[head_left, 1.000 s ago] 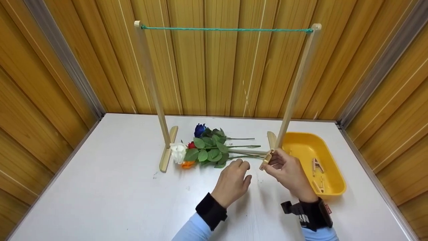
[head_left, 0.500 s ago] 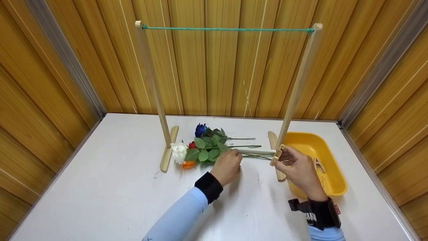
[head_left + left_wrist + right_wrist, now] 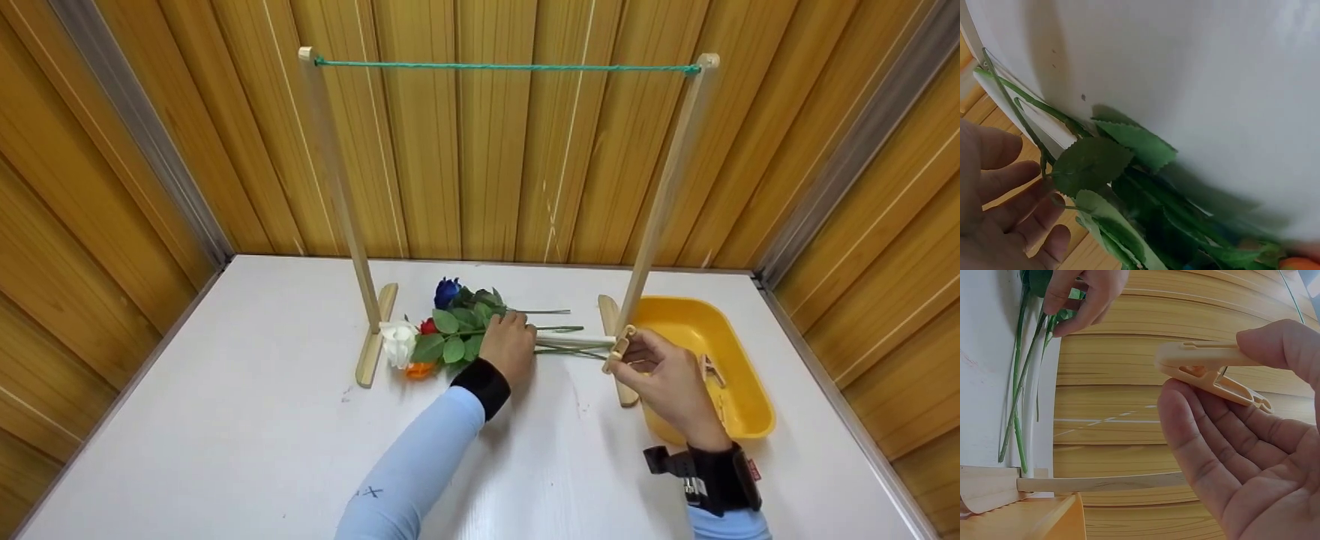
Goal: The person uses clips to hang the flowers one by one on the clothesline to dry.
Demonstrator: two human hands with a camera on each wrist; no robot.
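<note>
Flowers [image 3: 454,349] lie on the worktop [image 3: 225,420] at the left hand [image 3: 511,349] — the nearer one — long axis crosswise, blooms [image 3: 399,344] left, stem ends [image 3: 576,328] toward the right hand [image 3: 670,382]. Left fingers: apart, loosely bent beside the leaves [image 3: 1092,163]. Right fingers: clamped on a clothespin [image 3: 1207,355].

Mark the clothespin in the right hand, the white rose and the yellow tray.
Clothespin [image 3: 1207,355]: right wrist view, on its upper arm.
White rose [image 3: 399,343]: head view, middle of the bloom.
Yellow tray [image 3: 686,330]: head view, bare interior toward the back.
</note>
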